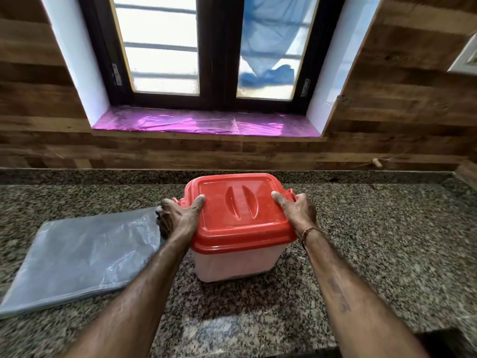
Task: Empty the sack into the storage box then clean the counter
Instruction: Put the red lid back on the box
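A translucent white storage box (236, 264) with a red lid (240, 213) stands on the speckled granite counter (387, 241), in the middle of the view. The lid is on. My left hand (178, 218) grips the lid's left side, thumb on top, fingers around the red side latch. My right hand (296, 210) grips the right side the same way. A flat, empty-looking grey plastic sack (77, 257) lies on the counter to the left of the box, its corner touching my left hand.
A wood-panel wall (387, 125) backs the counter. A dark-framed window (214, 52) with a pink-lined sill (196, 124) sits above it. A white switch plate (464, 58) is at the far right. The counter's front edge runs along the bottom right.
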